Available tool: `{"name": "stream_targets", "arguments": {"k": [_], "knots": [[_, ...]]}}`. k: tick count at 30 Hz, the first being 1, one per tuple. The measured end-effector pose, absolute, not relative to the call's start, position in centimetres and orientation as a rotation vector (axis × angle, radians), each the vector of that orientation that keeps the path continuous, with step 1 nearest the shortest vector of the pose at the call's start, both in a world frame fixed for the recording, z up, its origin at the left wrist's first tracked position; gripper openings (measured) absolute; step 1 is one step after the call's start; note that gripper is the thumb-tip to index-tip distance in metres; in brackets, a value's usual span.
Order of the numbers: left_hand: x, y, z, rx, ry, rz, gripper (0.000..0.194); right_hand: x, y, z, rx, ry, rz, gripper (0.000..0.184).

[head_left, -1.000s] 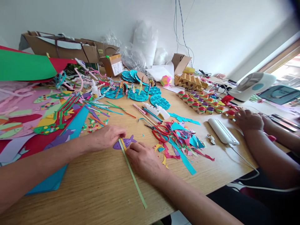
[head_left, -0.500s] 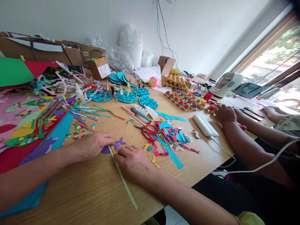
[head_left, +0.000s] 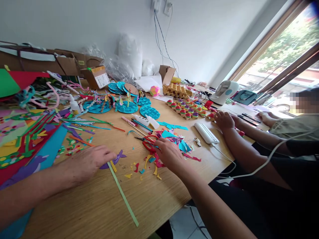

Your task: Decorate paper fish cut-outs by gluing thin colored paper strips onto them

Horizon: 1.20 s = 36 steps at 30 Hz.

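My left hand [head_left: 96,158] is closed, its fingertips pressing the top end of a long pale green paper strip [head_left: 123,194] to the table. Beside that strip is a short yellow paper strip [head_left: 113,166]. Both overlap a purple paper fish [head_left: 120,155], partly hidden under my left fingers. My right hand [head_left: 169,153] is at the red-handled scissors [head_left: 149,146], fingers bent over the handles; its thumb is hidden. The scissors lie at the edge of a pile of colored paper scraps [head_left: 183,144].
Glue bottles [head_left: 142,120] and blue trays [head_left: 149,113] stand farther back. Colored sheets [head_left: 56,146] cover the left side. To the right are a white power bank [head_left: 206,132] with a cable, a painted egg carton [head_left: 185,109] and another person's arms [head_left: 245,149].
My right hand has left the paper strips and moved right to the scissors. My left hand still presses the strips. The view has turned slightly right, and small scraps now show where my right hand was.
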<state>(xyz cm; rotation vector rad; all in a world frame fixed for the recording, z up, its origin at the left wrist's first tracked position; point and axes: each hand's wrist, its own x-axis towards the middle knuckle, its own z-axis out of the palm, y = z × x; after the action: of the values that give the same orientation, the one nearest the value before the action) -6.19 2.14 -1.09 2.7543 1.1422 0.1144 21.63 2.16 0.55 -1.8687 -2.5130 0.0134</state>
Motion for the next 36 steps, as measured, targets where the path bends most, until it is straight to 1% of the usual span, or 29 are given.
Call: {"name": "stream_targets", "arguments": {"k": [3,7,9,17,23,28,31,36], "knots": [[-5.6,1.0,-0.1,2.818,1.122,0.106,0.048,21.6,3.7,0.5,-1.926,-2.541,-0.005,0.024],[-3.8,-2.0,0.5,2.858,0.931,0.125,0.028,21.0,5.4,0.1,-1.893,-2.619,0.007,0.022],[-2.8,-3.3,0.5,2.855,0.866,0.099,0.022,20.7,5.9,-0.1,-1.893,-2.651,0.005,0.022],[-1.5,-4.3,0.3,2.726,0.876,0.116,0.018,20.7,7.1,0.6,-1.873,-2.742,0.074,0.024],[-0.6,-5.3,0.1,2.554,0.836,0.13,0.027,21.0,7.2,0.8,-1.919,-2.738,0.099,0.024],[1.5,-5.4,1.5,2.52,0.768,0.13,0.018,21.0,7.4,0.3,-1.899,-2.79,0.104,0.026],[2.2,-4.9,1.7,2.527,0.734,0.209,0.014,20.8,7.5,0.3,-1.921,-2.792,0.077,0.025],[1.9,-4.6,0.0,2.436,0.714,0.524,0.019,20.8,6.8,1.1,-2.035,-2.677,-0.06,0.019]]}}
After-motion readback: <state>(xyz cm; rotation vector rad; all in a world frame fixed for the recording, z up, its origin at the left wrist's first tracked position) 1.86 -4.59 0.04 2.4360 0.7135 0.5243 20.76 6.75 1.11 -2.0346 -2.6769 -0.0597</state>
